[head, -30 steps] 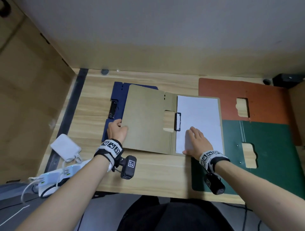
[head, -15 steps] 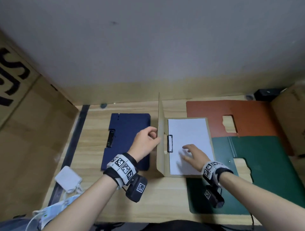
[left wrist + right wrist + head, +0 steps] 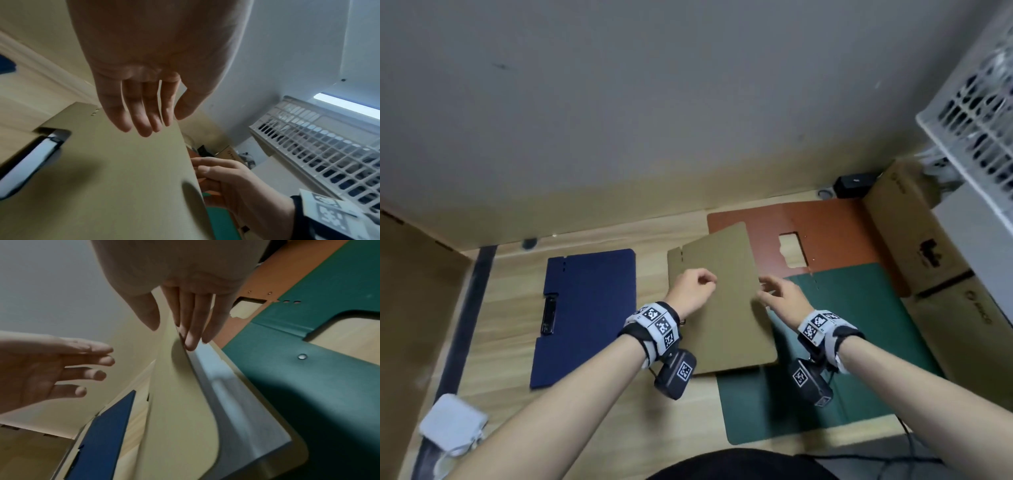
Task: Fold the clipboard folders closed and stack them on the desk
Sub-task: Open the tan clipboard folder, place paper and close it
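The tan folder (image 3: 722,308) lies mid-desk with its cover almost down over the white paper (image 3: 226,386). My left hand (image 3: 693,286) hovers just above the cover with relaxed fingers (image 3: 141,120) and holds nothing. My right hand (image 3: 774,291) is at the cover's free right edge. Its straight fingers (image 3: 191,337) touch the cover's underside, and the thumb sits slightly off the top. The closed blue folder (image 3: 589,315) lies to the left. The orange-brown folder (image 3: 832,233) and the green folder (image 3: 859,342) lie open to the right, partly under the tan one.
Cardboard boxes (image 3: 914,240) line the desk's right side under a white slatted basket (image 3: 979,113). A white charger block (image 3: 452,428) with cables sits at the front left. A black adapter (image 3: 852,186) is in the back right corner. Bare wood desk (image 3: 506,342) shows left of the blue folder.
The tan cover swung from upright to nearly flat over the paper. My left hand let go of it. My right hand left the paper for the cover's free edge.
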`<state>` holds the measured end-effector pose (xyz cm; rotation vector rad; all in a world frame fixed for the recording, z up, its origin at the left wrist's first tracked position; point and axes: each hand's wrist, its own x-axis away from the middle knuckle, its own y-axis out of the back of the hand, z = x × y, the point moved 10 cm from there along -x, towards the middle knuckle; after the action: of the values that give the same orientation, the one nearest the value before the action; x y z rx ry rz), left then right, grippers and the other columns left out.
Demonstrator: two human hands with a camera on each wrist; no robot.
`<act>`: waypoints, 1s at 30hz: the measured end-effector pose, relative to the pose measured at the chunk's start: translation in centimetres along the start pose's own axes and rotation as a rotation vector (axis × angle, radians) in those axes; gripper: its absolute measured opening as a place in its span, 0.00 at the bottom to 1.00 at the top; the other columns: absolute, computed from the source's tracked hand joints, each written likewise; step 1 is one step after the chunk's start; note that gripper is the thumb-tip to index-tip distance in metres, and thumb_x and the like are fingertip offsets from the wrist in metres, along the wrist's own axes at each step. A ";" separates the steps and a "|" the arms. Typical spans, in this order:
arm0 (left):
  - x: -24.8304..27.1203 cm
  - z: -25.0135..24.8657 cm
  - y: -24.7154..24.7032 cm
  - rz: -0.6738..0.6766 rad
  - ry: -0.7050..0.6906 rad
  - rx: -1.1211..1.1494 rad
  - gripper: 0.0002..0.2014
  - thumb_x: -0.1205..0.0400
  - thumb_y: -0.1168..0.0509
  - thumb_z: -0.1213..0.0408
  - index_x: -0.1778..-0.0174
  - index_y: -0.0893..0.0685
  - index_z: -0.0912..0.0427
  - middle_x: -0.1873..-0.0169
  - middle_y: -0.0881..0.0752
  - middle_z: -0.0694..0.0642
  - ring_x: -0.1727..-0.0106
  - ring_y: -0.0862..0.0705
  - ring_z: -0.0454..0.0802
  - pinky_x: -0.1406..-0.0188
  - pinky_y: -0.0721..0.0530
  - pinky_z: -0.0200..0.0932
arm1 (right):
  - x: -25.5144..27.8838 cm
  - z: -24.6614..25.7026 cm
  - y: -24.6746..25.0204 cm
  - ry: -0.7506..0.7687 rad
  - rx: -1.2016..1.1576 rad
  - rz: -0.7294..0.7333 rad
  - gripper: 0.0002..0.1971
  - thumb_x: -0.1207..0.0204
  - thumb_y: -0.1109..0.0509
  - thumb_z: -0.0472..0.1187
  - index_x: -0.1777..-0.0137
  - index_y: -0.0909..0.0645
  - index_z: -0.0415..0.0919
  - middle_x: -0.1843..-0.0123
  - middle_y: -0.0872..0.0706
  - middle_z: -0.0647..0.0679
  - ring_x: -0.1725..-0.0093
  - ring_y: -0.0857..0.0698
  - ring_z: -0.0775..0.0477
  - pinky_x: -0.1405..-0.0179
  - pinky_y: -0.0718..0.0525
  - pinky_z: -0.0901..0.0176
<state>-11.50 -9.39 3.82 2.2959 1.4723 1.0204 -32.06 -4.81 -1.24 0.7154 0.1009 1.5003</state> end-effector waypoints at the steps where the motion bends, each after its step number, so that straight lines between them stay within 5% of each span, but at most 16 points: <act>1: -0.4 0.9 -0.4 0.004 0.025 -0.010 0.10 0.19 0.37 0.63 0.47 0.12 0.53 0.49 0.11 0.51 0.44 0.13 0.52 0.37 0.18 0.46 | -0.2 -0.8 0.0 -0.017 0.036 0.005 0.23 0.24 0.28 0.41 0.29 0.22 0.41 0.45 0.14 0.47 0.46 0.15 0.46 0.39 0.18 0.49; 8: -1.0 8.0 -1.6 -0.038 0.247 -0.034 0.13 0.20 0.36 0.65 0.42 0.13 0.57 0.40 0.13 0.55 0.37 0.16 0.55 0.33 0.20 0.47 | -2.1 -5.5 -0.3 -0.087 0.146 0.013 0.18 0.25 0.30 0.36 0.35 0.18 0.40 0.37 0.13 0.42 0.40 0.14 0.43 0.35 0.20 0.50; 14: 1.3 14.0 -2.8 -0.098 0.500 0.099 0.12 0.20 0.36 0.68 0.42 0.19 0.58 0.44 0.15 0.57 0.41 0.18 0.56 0.39 0.23 0.46 | -2.1 -6.9 -1.3 -0.124 0.166 -0.029 0.19 0.24 0.34 0.32 0.32 0.20 0.38 0.36 0.14 0.41 0.38 0.16 0.41 0.36 0.25 0.57; 17: 2.3 15.7 -4.0 -0.122 0.595 0.245 0.27 0.22 0.34 0.70 0.25 0.29 0.64 0.31 0.21 0.61 0.35 0.21 0.56 0.35 0.24 0.44 | -1.8 -7.0 -2.1 -0.110 0.200 -0.057 0.21 0.25 0.35 0.33 0.32 0.21 0.39 0.36 0.16 0.42 0.39 0.16 0.40 0.34 0.22 0.52; 20: 2.6 16.5 -4.2 -0.166 0.664 0.406 0.37 0.23 0.32 0.68 0.18 0.39 0.64 0.29 0.23 0.63 0.40 0.22 0.55 0.39 0.24 0.43 | -1.5 -7.0 -3.0 -0.151 0.238 -0.049 0.24 0.26 0.33 0.35 0.28 0.25 0.38 0.33 0.19 0.40 0.36 0.18 0.37 0.32 0.23 0.48; 22: 2.2 17.0 -4.1 -0.156 0.693 0.471 0.33 0.24 0.30 0.65 0.23 0.32 0.64 0.35 0.19 0.63 0.40 0.19 0.57 0.39 0.20 0.47 | -1.0 -7.0 -3.9 -0.179 0.319 -0.034 0.29 0.26 0.31 0.38 0.24 0.31 0.38 0.30 0.24 0.38 0.31 0.24 0.35 0.29 0.27 0.45; 24: 1.9 17.4 -3.9 -0.117 0.691 0.485 0.18 0.26 0.29 0.65 0.40 0.19 0.62 0.45 0.14 0.62 0.44 0.15 0.58 0.43 0.15 0.48 | -0.4 -6.7 -5.1 -0.185 0.400 -0.023 0.35 0.27 0.28 0.40 0.21 0.36 0.37 0.25 0.31 0.37 0.26 0.32 0.34 0.25 0.34 0.46; 26: 1.8 17.8 -3.8 -0.051 0.667 0.473 0.11 0.31 0.28 0.66 0.53 0.16 0.58 0.50 0.10 0.61 0.44 0.13 0.59 0.42 0.13 0.52 | 0.2 -6.2 -6.5 -0.184 0.439 -0.025 0.39 0.29 0.27 0.40 0.20 0.39 0.35 0.21 0.36 0.36 0.24 0.37 0.33 0.23 0.39 0.49; 30: 1.4 19.4 -2.7 0.004 0.566 0.453 0.31 0.40 0.28 0.68 0.38 0.21 0.58 0.45 0.12 0.59 0.44 0.13 0.56 0.46 0.13 0.50 | 0.4 -4.8 -9.0 -0.213 0.437 -0.029 0.41 0.30 0.25 0.44 0.20 0.40 0.35 0.20 0.38 0.36 0.24 0.38 0.34 0.22 0.40 0.50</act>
<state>-0.26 -3.62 -11.24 2.4079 2.0966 1.5672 -26.55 -1.83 -9.30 1.2142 0.2816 1.3776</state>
